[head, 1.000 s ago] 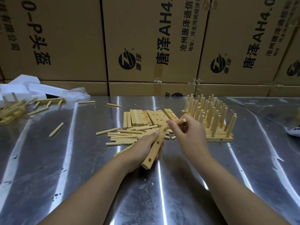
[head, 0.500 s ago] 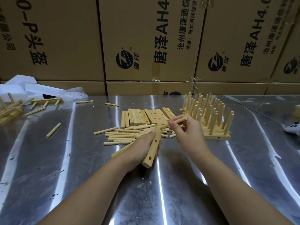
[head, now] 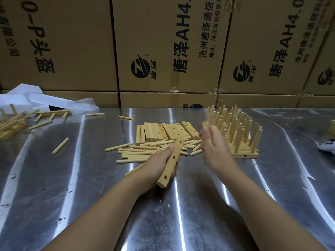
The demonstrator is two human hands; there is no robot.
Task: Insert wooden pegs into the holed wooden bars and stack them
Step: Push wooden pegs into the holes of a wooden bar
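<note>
My left hand grips a holed wooden bar, tilted with its far end up; three empty holes show on its face. A peg pokes out from under that hand. My right hand hovers just right of the bar's top end, fingers curled and thumb pressed on top, pinching a wooden peg that is almost wholly hidden. Loose pegs lie scattered behind my left hand. Behind them lies a row of holed bars. The stack of pegged bars stands at the right.
The metal table runs back to a wall of cardboard boxes. Stray pegs and another pegged bar lie at the left by white foam blocks. A white object sits at the right edge.
My right hand has lifted off the bar's far end and moved slightly right and up, curling tighter around the peg. The bar's top hole now shows empty. My left hand stays put.
</note>
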